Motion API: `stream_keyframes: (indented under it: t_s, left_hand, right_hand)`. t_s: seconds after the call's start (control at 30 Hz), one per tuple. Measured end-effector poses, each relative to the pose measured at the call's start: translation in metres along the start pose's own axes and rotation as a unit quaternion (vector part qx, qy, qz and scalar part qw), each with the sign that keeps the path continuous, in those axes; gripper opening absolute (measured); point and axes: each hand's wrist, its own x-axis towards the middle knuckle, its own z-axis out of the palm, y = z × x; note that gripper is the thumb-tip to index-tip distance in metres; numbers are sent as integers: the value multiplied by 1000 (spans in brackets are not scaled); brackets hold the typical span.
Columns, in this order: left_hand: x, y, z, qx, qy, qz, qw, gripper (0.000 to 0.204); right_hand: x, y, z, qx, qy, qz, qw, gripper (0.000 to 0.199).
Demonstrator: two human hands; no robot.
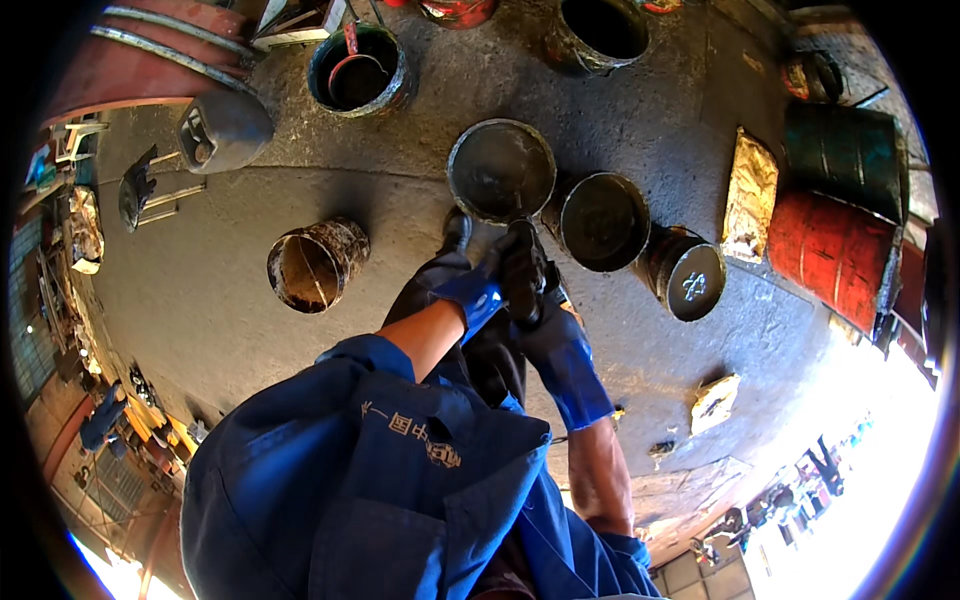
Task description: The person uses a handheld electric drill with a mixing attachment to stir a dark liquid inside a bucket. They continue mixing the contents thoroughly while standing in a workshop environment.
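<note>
Beside the round tin (pixel 501 170) — both gloved hands: left hand (pixel 478 290), right hand (pixel 535 300)

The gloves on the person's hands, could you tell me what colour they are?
Blue with dark, grimy fingers, on both the left hand and the right hand; head view.

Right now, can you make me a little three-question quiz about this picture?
1. True or false: both hands wear blue gloves.
2. The tipped-over can lies on the person's: A) left B) right?
3. What colour is the big drum lying at the right?

Key:
1. True: left hand and right hand wear blue gloves, close together by the round tin.
2. A: the tipped can.
3. Red: the drum.
</note>
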Motion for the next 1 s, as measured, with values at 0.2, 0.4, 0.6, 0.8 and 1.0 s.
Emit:
stream_keyframes:
  t_s: [0.2, 0.4, 0.6, 0.8, 1.0]
  left_hand:
    - [-3, -3, 6, -2, 7, -12, 1000, 30]
    - [-3, -1, 3, 0, 0, -10, 1000, 30]
    - [-5, -3, 7, 7, 7, -14, 1000, 29]
    - [-9, -1, 13, 15, 11, -12, 1000, 29]
    - [-5, 1, 21, 20, 8, -18, 1000, 30]
  right_hand:
    - [0, 6, 1, 15, -20, -15, 1000, 42]
    - [5, 1, 7, -59, -20, 18, 998, 41]
    - [15, 17, 15, -67, 24, -10, 997, 42]
    - [10, 9, 9, -7, -12, -11, 1000, 38]
    - [20, 12, 15, -31, -16, -16, 999, 37]
